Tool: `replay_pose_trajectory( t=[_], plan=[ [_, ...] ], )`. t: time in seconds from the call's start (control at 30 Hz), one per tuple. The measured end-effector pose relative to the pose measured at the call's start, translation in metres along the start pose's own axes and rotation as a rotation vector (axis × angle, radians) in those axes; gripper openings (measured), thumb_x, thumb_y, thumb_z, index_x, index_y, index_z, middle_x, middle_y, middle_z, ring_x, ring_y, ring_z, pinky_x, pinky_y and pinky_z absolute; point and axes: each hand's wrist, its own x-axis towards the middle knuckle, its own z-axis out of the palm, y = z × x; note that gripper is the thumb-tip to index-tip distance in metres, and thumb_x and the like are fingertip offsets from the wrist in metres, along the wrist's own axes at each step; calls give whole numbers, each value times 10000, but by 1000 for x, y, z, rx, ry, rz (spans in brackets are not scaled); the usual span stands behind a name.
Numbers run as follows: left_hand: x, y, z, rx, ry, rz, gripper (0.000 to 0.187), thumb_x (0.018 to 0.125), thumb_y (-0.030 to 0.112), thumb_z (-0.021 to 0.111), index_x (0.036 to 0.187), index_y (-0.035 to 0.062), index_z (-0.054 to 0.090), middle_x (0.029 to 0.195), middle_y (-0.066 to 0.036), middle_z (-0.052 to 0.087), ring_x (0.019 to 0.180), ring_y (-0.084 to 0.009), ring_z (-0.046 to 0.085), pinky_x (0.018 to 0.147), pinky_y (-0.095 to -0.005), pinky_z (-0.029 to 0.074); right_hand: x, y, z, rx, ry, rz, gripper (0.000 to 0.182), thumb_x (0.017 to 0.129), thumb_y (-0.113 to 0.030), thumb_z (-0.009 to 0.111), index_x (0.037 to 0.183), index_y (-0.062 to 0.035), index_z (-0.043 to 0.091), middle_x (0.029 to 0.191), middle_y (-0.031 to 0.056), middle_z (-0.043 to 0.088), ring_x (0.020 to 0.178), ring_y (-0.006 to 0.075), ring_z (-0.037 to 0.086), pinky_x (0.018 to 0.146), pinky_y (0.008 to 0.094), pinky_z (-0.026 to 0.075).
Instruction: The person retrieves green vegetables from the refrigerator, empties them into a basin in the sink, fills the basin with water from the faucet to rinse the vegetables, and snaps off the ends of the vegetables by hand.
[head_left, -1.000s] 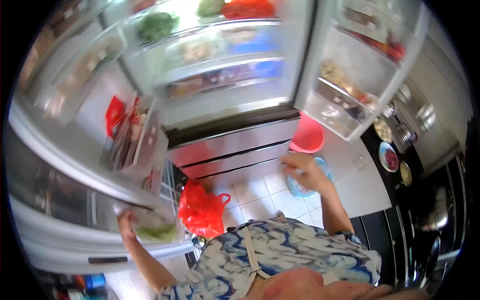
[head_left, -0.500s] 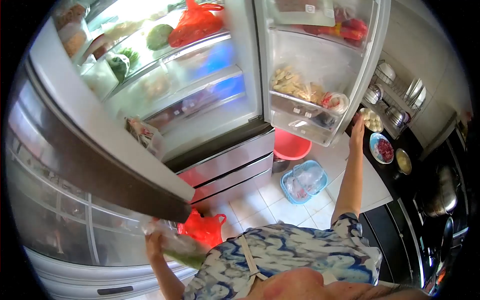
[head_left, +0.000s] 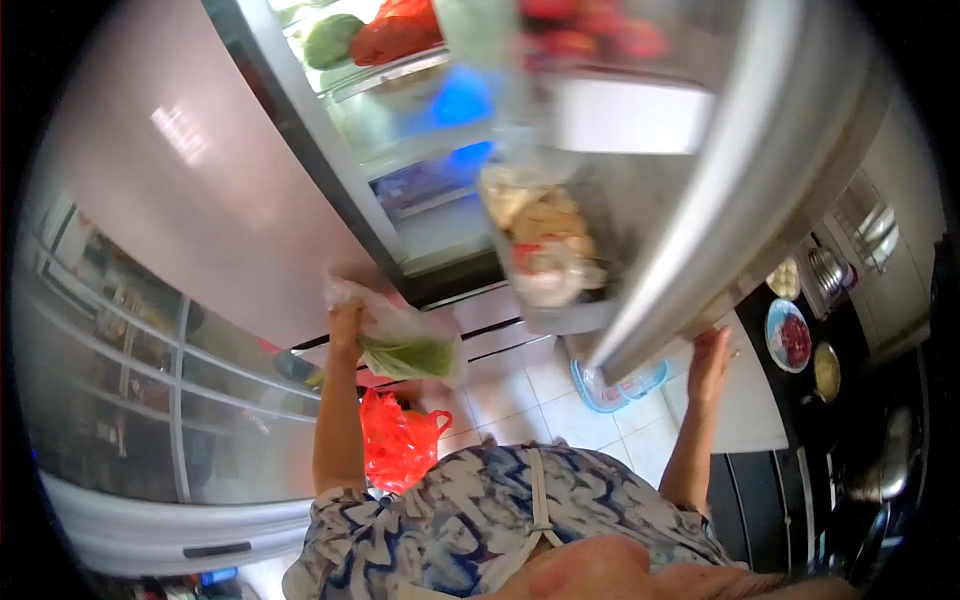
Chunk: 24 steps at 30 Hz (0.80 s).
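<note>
My left hand (head_left: 347, 328) grips the top of a clear plastic bag (head_left: 385, 310) with a leafy green vegetable (head_left: 415, 357) in its lower end. The bag hangs in front of the fridge's left door (head_left: 200, 170), which is swung nearly flush with the body. My right hand (head_left: 709, 365) has its fingers stretched out, right at the lower outer edge of the fridge's right door (head_left: 700, 240). That door stands partly open and is smeared by motion. Its bin holds bagged, pale brown food (head_left: 555, 235).
A red plastic bag (head_left: 400, 440) rests on the floor below my left hand. Under the right door is a blue basket (head_left: 615, 390). On the dark counter at right are a plate of red food (head_left: 790, 337) and a small pan (head_left: 826, 372). A glass-fronted cabinet (head_left: 110, 370) stands at left.
Both fridge doors have swung inward, narrowing the opening. My left hand has lifted the vegetable bag up and forward. My right hand has moved down, nearer to my body.
</note>
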Motion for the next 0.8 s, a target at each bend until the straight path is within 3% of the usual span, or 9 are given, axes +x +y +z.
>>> replay_pose_trajectory(
  t=[0.03, 0.13, 0.23, 0.3, 0.37, 0.5, 0.57, 0.63, 0.8],
  plan=[
    [8, 1, 1, -34, 40, 5, 67, 783, 170, 569, 746, 114, 561, 680, 21, 502, 623, -111, 494, 556, -284, 412, -20, -3, 11, -6, -43, 100, 656, 965, -552, 326, 1034, 34, 616, 964, 128, 631, 949, 188, 557, 893, 327, 416],
    [16, -4, -19, -41, -41, 10, 161, 783, 181, 551, 636, 116, 550, 598, 31, 468, 558, -107, 455, 512, -304, 378, -69, -37, 76, -190, -401, -45, 635, 977, -509, 329, 1071, 54, 607, 1014, 144, 631, 995, 204, 566, 875, 350, 450],
    [21, -29, -53, 274, -206, 129, 273, 820, 241, 547, 594, 90, 524, 568, 5, 466, 549, -103, 445, 502, -306, 359, -92, -64, 156, -291, -651, -411, 586, 982, -465, 343, 1162, 39, 581, 1161, 154, 603, 1046, 258, 565, 869, 378, 472],
    [37, -70, -72, 617, -308, 154, 321, 832, 269, 550, 580, 73, 518, 554, -16, 461, 550, -100, 450, 497, -308, 349, -103, -48, 193, -209, -740, -245, 552, 983, -459, 339, 1234, -14, 547, 1254, 169, 549, 1113, 302, 542, 912, 389, 458],
    [5, -48, -49, 667, -468, 59, 305, 830, 266, 538, 597, 71, 561, 557, -20, 469, 561, -99, 471, 508, -304, 371, -111, -46, 230, -248, -792, -367, 478, 974, -388, 412, 1321, -66, 473, 1315, 189, 492, 1165, 323, 514, 934, 396, 451],
    [17, -120, -35, 494, -594, -217, 107, 802, 136, 537, 778, 51, 598, 651, 0, 519, 589, -110, 500, 541, -281, 415, -134, -51, 268, -644, -758, -411, 431, 912, -248, 548, 1292, -60, 471, 1331, 208, 440, 1120, 334, 547, 892, 406, 480],
    [7, -129, -16, 330, -592, -342, 82, 786, 85, 536, 832, 43, 588, 705, 3, 538, 609, -121, 510, 559, -277, 433, -149, -48, 258, -647, -732, -276, 413, 907, -253, 552, 1262, -52, 487, 1314, 209, 446, 1064, 326, 577, 869, 404, 487],
    [-2, -134, 12, 345, -726, -311, 105, 804, 94, 539, 876, 35, 586, 759, -10, 546, 648, -127, 520, 580, -279, 438, -164, -29, 239, -634, -715, -195, 374, 895, -236, 570, 1220, -59, 517, 1309, 180, 436, 863, 303, 640, 796, 396, 501],
    [-63, -137, 81, 382, -1047, -54, 176, 848, 118, 546, 987, 15, 580, 893, -43, 566, 746, -143, 546, 632, -284, 451, -218, -10, 174, -815, -552, -144, 414, 869, -236, 594, 1233, -59, 506, 1278, 188, 450, 882, 329, 626, 802, 415, 490]
  ],
)
